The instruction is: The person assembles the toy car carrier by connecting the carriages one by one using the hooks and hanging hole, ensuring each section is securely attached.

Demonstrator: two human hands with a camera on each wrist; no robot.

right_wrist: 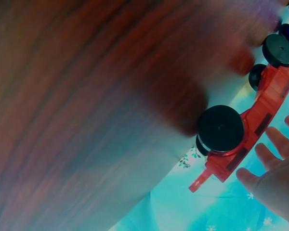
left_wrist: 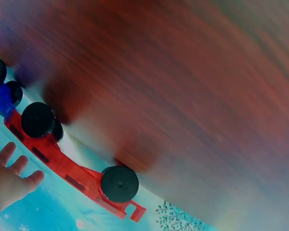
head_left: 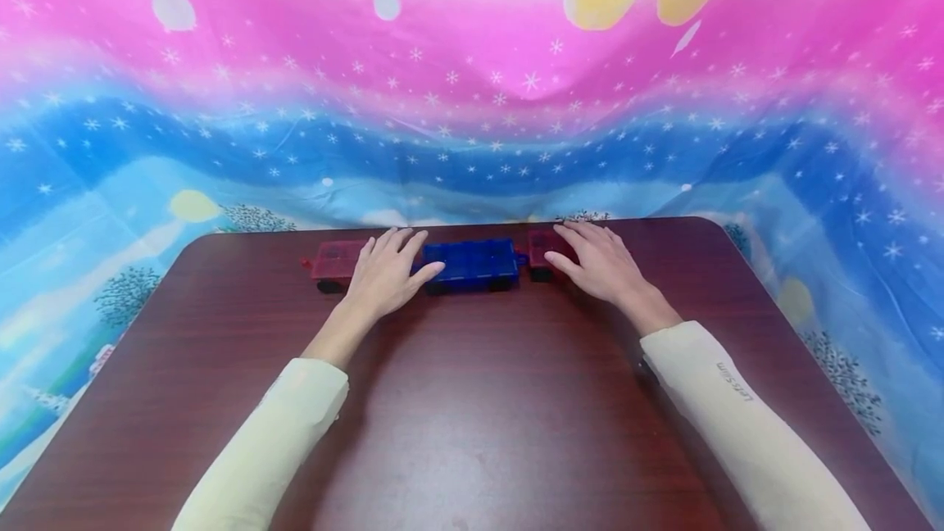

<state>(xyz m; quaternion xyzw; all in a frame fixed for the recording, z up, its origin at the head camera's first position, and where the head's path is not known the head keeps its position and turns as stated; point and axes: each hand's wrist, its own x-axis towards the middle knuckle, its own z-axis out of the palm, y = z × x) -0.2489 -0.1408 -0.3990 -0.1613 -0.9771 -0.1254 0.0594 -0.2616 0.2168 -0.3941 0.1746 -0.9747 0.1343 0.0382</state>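
Three toy train cars with black wheels stand in a row along the far side of the brown table, linked end to end. A translucent blue car [head_left: 472,260] sits in the middle, between a red car [head_left: 333,260] on the left and another red car [head_left: 541,248] on the right. My left hand [head_left: 383,273] is spread over the left red car, fingers extended, hiding part of it. Over the right one, my right hand [head_left: 601,265] reaches with straight fingers and covers its outer end. In the left wrist view, a hook [left_wrist: 137,211] shows on the left car's outer end.
The brown tabletop [head_left: 465,383] has rounded far corners and extends toward me. Right behind its far edge hangs a pink and blue printed cloth [head_left: 472,121], which also wraps both sides.
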